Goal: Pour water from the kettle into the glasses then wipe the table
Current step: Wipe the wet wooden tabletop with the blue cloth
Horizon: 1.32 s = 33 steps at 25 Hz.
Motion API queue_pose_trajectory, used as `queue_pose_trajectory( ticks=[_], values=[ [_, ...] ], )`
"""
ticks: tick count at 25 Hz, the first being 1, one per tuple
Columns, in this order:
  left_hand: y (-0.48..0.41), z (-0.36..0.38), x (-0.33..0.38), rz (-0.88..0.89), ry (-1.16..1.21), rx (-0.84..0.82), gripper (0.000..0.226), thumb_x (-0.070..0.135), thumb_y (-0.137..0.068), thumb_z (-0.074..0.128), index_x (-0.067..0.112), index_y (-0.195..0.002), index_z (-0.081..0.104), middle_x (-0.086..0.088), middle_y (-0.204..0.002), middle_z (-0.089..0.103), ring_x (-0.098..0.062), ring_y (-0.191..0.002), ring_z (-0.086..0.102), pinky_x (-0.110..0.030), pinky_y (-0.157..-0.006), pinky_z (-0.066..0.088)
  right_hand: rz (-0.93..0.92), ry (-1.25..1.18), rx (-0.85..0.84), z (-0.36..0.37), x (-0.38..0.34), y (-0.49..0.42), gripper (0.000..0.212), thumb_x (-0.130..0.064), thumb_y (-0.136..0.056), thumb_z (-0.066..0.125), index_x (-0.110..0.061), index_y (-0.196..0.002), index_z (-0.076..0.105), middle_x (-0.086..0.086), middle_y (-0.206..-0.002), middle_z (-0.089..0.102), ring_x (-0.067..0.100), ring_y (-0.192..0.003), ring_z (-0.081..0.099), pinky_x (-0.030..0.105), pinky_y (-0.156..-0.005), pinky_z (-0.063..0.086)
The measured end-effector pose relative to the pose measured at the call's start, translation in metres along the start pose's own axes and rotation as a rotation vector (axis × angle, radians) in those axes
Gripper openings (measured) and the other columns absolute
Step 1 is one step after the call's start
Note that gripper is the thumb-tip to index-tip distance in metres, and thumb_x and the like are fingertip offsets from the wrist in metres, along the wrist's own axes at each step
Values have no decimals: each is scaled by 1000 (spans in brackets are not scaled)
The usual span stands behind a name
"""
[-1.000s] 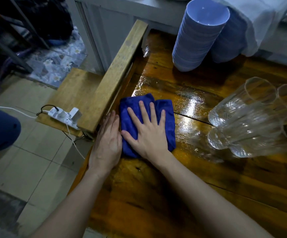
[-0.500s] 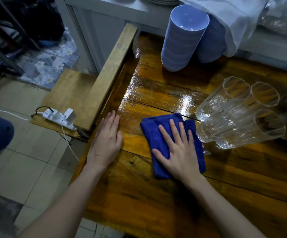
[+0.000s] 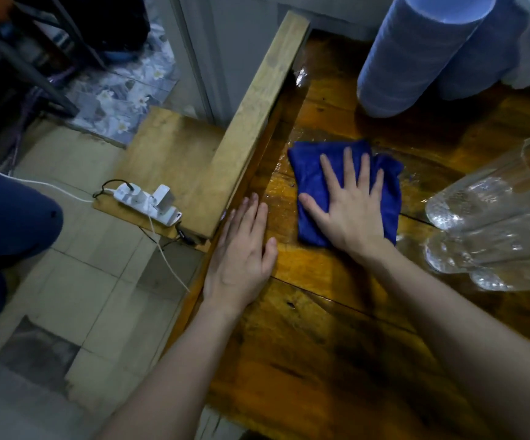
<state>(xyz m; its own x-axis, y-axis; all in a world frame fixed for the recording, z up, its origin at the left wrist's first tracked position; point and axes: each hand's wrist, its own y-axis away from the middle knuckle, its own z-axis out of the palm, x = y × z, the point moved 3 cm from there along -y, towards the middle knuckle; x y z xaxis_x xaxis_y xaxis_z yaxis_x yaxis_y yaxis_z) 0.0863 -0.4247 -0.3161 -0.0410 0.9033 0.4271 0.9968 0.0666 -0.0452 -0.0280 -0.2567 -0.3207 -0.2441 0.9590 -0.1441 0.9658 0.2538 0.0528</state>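
A folded blue cloth (image 3: 314,173) lies on the wet, glossy wooden table (image 3: 320,360). My right hand (image 3: 352,208) presses flat on the cloth with fingers spread. My left hand (image 3: 241,252) rests flat on the table's left edge, holding nothing. Several clear glasses (image 3: 495,223) stand clustered at the right, just right of the cloth. No kettle is in view.
Two stacks of blue bowls (image 3: 416,52) stand at the back of the table. A pale wooden beam (image 3: 251,122) runs along the table's left side. A white power strip (image 3: 146,204) with cables lies on a low board over the tiled floor at the left.
My right hand slid the cloth from the left edge toward the glasses, then back up and leftward. My left hand stayed flat on the table's edge.
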Motion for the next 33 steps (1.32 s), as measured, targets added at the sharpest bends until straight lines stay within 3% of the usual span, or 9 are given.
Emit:
queue_pose_trajectory(
  ticks=[6, 14, 19, 27, 31, 33],
  values=[
    [0, -7, -3, 1, 54, 39, 54, 23, -98, 26, 2, -147, 33, -15, -158, 26, -24, -147, 21, -39, -120, 20, -26, -5, 5, 6, -23, -10, 83, -77, -87, 16, -31, -156, 14, 12, -166, 7, 38, -151, 1, 67, -116, 1],
    [0, -4, -6, 7, 63, 35, 49, 18, -99, 30, 3, -145, 37, -12, -155, 33, -23, -145, 27, -42, -119, 24, -104, -79, -87, 6, -49, 175, 79, -75, -89, 25, -35, -156, 13, 7, -166, 1, 32, -152, -6, 67, -116, 1],
    [2, -2, -7, 14, 18, 21, 48, 21, -102, 30, 4, -146, 35, -11, -156, 31, -22, -146, 25, -37, -121, 18, -161, -53, -105, 1, -10, 245, 77, -75, -90, 26, -37, -156, 14, 3, -166, 3, 29, -152, -3, 63, -117, 10],
    [20, -7, 15, -54, -135, -43, 49, 23, -104, 29, 1, -148, 29, -19, -158, 24, -31, -147, 20, -44, -121, 14, 246, -40, -44, -16, 136, 318, 79, -77, -88, 19, -36, -156, 16, 3, -167, 5, 26, -153, 1, 58, -120, 11],
    [102, 13, 77, -21, 12, -52, 49, 32, -104, 33, 12, -149, 30, -4, -160, 19, -16, -149, 11, -37, -122, 4, 248, -46, -50, -16, 138, 316, 80, -76, -89, 19, -34, -156, 15, 4, -167, 3, 27, -153, -2, 59, -120, 8],
    [137, 28, 101, 30, -62, -43, 52, 34, -102, 32, 14, -150, 29, -3, -160, 21, -15, -149, 12, -40, -122, 7, 231, -38, -50, -16, 138, 315, 80, -75, -89, 19, -32, -156, 15, 5, -167, 2, 29, -153, -3, 60, -120, 7]
  ],
)
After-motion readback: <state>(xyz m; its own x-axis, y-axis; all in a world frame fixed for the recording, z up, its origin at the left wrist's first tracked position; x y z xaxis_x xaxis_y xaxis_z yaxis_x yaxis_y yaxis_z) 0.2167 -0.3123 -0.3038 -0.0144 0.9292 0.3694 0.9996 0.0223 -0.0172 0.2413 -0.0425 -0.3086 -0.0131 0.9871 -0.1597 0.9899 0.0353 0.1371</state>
